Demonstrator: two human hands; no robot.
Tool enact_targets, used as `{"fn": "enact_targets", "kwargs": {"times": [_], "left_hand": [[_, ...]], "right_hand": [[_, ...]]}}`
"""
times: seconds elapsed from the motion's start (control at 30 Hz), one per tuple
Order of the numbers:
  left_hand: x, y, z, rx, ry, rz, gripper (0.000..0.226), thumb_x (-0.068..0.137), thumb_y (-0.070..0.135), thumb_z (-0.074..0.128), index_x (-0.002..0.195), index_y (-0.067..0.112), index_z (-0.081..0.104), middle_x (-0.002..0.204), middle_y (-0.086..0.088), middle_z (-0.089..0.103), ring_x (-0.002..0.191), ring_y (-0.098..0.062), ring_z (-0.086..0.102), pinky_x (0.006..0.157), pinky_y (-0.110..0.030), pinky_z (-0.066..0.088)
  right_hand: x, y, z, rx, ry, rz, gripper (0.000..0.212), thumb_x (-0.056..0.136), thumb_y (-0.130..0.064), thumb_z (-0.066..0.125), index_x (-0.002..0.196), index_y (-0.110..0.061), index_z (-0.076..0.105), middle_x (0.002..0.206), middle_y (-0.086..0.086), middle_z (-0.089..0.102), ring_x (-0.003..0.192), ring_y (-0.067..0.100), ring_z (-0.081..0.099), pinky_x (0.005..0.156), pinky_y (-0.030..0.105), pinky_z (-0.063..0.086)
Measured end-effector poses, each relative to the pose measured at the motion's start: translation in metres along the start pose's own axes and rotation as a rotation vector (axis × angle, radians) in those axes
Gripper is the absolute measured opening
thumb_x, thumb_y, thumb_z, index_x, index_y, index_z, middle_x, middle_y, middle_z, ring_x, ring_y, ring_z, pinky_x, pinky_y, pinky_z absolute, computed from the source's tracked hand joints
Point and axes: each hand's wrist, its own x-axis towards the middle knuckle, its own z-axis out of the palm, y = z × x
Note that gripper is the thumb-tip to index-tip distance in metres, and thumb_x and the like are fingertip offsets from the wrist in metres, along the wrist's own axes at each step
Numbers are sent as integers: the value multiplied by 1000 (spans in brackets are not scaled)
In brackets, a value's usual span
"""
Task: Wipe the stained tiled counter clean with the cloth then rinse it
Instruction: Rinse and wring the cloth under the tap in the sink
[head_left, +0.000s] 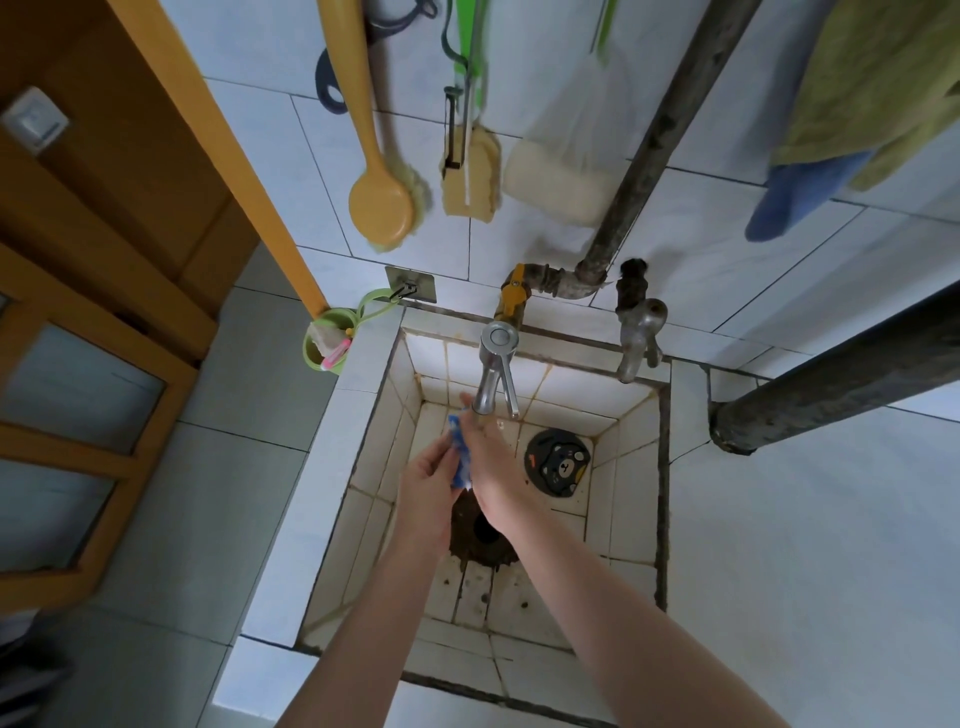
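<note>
- The left hand (425, 480) and right hand (491, 467) meet at the centre of the frame, over the sink (631, 499).
- A blue cloth (459, 457) stands on edge, pressed between the two hands.
- The left hand pinches the cloth's near side with curled fingers.
- The right hand lies against the cloth's other side, back towards the camera, with fingers nearly straight; its thumb is hidden.
- The right fingertips reach up to the spout of the tap (496, 366), just above centre.
- I cannot tell whether water runs.
- The white tiled counter (311, 493) frames the sink on the left and right.
- Below the hands, a dark drain (485, 535) opens in the stained sink floor.
- A round black cover (557, 462) with a bear face lies right of the hands, leaning on the sink floor and wall.
- A yellow valve (512, 296) and an older tap (636, 332) sit on the wall above the sink, joined to a dark pipe (670, 119).
- At upper centre a yellow brush (375, 200), a sponge mop (470, 179) and a netted sponge (561, 179) hang on the wall.
- A green cup (326, 343) hangs at the sink's upper left corner.
- A green towel (883, 78) and a blue towel (800, 195) hang at upper right.
- A wooden door (104, 249) fills the left edge.
</note>
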Motion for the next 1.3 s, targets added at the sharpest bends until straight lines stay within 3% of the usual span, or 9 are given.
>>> {"fn": "enact_targets", "kwargs": {"times": [0.07,0.2,0.43,0.5,0.63,0.8,0.97,1.13,1.3], "left_hand": [[0,1,-3,10,-12,-7,32,94,0,41,122,7,55,110,-7,63,95,-14,62,74,-18,53],[-1,3,-5,13,-60,-3,30,94,-1,40,119,6,57,115,-11,62,100,-17,62,73,-17,53],[9,17,-16,-134,-16,-96,29,95,5,41,121,0,53,106,-10,63,93,-17,62,70,-18,54],[11,19,-16,-172,-16,-141,30,95,5,42,123,-2,52,114,-15,61,95,-20,62,69,-19,55],[9,16,-10,-245,-47,-220,33,94,1,42,126,-4,48,121,-20,56,99,-23,60,68,-21,56],[2,11,-3,-209,-109,-227,25,95,3,40,116,-2,54,102,-13,64,91,-19,62,66,-20,55],[2,9,-3,-64,-152,-160,27,91,1,48,116,1,57,111,-13,65,100,-22,64,70,-19,54],[6,14,-5,-147,-82,-163,25,90,1,51,113,5,60,107,-11,66,95,-23,65,72,-23,56],[11,15,-2,-344,-24,-222,31,95,3,40,124,-2,50,119,-19,58,101,-23,60,79,-27,53]], "right_hand": [[10,1,-2,-79,139,71,32,100,-23,39,117,-1,54,94,15,58,79,15,54,71,29,47],[20,1,-15,-86,294,-3,24,100,-20,39,82,-12,53,77,4,54,75,18,55,71,29,47],[2,-11,-32,193,-238,-54,15,84,1,54,98,-3,53,82,12,52,84,20,56,88,31,44],[-4,-10,-34,-102,-141,-134,17,93,-4,51,109,1,57,94,14,62,96,25,61,95,34,45],[-2,2,-29,-425,104,-322,17,94,-16,53,90,-5,66,92,14,68,94,30,65,87,42,51],[-1,10,-18,-330,38,-269,28,100,-19,39,110,3,54,92,1,63,80,12,63,72,21,54],[17,3,-22,-395,218,-195,24,100,-24,37,81,-14,49,72,-1,50,65,12,52,62,22,46],[12,-16,-29,-259,288,-304,20,102,-20,32,98,-9,49,77,-4,49,68,3,50,57,7,43],[-9,-11,-27,-229,125,-396,18,101,-22,37,105,-14,52,92,-7,57,86,3,57,76,16,44]]}}
